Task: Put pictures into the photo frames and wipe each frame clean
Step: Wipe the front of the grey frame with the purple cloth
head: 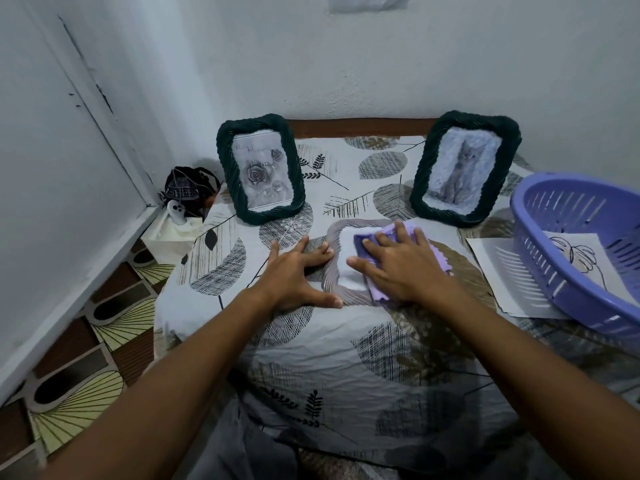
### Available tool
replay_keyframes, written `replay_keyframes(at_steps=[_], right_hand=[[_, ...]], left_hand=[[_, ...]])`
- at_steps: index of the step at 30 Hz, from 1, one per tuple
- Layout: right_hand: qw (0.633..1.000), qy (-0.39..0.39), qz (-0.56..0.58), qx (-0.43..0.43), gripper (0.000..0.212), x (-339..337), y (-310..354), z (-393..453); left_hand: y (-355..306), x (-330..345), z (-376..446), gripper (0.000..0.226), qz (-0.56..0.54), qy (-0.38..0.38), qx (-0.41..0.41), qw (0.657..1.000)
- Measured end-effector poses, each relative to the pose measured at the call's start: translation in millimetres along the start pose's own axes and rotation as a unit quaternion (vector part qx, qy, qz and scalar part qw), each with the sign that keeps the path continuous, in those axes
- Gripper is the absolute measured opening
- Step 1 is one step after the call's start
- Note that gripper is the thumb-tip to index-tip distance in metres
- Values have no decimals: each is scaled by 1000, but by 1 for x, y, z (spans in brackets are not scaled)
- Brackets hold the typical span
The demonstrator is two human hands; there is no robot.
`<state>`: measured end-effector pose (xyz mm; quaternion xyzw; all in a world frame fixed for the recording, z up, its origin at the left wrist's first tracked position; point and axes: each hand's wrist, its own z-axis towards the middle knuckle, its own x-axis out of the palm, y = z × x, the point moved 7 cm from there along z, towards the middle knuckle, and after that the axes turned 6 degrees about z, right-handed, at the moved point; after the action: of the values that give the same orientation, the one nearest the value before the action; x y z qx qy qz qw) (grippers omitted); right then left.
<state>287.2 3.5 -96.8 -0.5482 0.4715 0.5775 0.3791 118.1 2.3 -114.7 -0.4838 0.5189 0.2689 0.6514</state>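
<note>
Pressing a purple cloth [377, 237] flat with spread fingers, the right hand [398, 261] is covering a pale rope frame [332, 268] lying on the leaf-print sheet [311, 358]. The left hand [298, 275], fingers splayed, is bracing the frame's left edge. Further back, two dark green frames are standing: rose picture frame [259, 168] with blurry script, maybe "Ro…", and cat picture frame [464, 168]. A purple basket [554, 289] is sitting right.

You have one view only, the wide-angle camera on your head, looking forward and steeply down over both forearms onto the leaf-patterned bedsheet [332, 358]. It sits close: your left hand [298, 275] and right hand [401, 261] lie near centre. The pale plaster wall [381, 64] fills twelve o'clock, the patterned tiled floor [86, 358] eight o'clock, the lilac slotted plastic basket [585, 292] three o'clock.
</note>
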Motion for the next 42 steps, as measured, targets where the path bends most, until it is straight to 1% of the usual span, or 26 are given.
replay_keyframes(at_steps=[4, 6, 9, 12, 17, 20, 24, 29, 33, 37, 39, 42], right_hand=[[999, -5, 25, -28, 89, 5, 17, 26], [999, -6, 34, -33, 86, 9, 21, 32], [999, -8, 26, -21, 83, 12, 17, 33], [1000, -7, -2, -3, 79, 12, 11, 31], [998, -6, -21, 56, 85, 9, -14, 22], [997, -4, 15, 75, 89, 11, -16, 19], [995, -17, 51, 88, 104, 12, -3, 2], [992, -26, 62, 109, 99, 18, 2, -18], [989, -11, 82, 125, 109, 15, -6, 10], [985, -14, 107, 132, 97, 12, -4, 14], [984, -22, 111, 134, 96, 11, 0, 0], [985, -26, 89, 142, 97, 17, 9, -18]], left_hand=[[-1, -1, -2, 114, -6, 0, -3, 1000], [-3, -1, -4, 110, 3, -9, -12, 1000], [-5, -1, -3, 117, 34, -27, -10, 999], [-4, 0, 0, 118, 46, -36, -14, 998], [-5, 0, -2, 116, 37, -37, -19, 998], [-6, 0, -2, 118, 30, -40, -22, 999], [-8, -1, -4, 120, 26, -42, -21, 999], [-7, 0, -3, 120, 23, -48, -14, 998], [-6, 0, -2, 119, 26, -44, -7, 999], [-7, 0, -2, 119, 31, -48, -10, 998], [-6, 0, -1, 120, 36, -55, -13, 998], [-5, 1, -1, 121, 32, -57, -11, 998]])
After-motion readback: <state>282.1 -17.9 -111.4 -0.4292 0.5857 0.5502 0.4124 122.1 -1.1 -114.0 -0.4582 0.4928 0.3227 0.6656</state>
